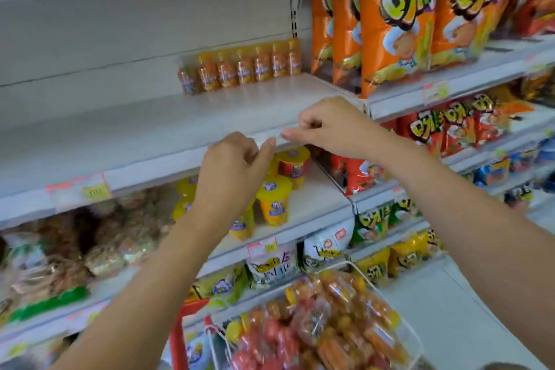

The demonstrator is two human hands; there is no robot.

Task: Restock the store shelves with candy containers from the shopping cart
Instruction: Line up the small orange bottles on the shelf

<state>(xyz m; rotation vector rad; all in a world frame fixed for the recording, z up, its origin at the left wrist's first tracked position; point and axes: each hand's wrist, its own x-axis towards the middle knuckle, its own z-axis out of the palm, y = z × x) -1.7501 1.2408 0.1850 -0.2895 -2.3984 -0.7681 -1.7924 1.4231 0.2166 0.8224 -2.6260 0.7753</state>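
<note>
The left hand (231, 171) and the right hand (327, 126) meet at the front lip of a pale shelf (150, 129). Both have their fingers curled in. The left thumb points up toward the right fingertips, which nearly touch it. A small pale strip seems to sit between them on the lip, but the blur makes it impossible to tell whether either hand really pinches it. Neither hand holds a candy container. From the hands, a row of small orange candy bottles (240, 69) stands at twelve o'clock, at the back of the same shelf and well apart from the fingers. At five o'clock, low and close to the camera, the shopping cart (178, 339) is heaped with clear packs of orange and red candy (324, 324). Just under the hands, at six o'clock, yellow-lidded cups (274, 198) stand on the next shelf down, partly hidden by the left wrist. Tall orange snack bags (396, 24) fill the bay at one o'clock. A pink and yellow price tag (78, 192) hangs on the shelf lip at nine o'clock
</note>
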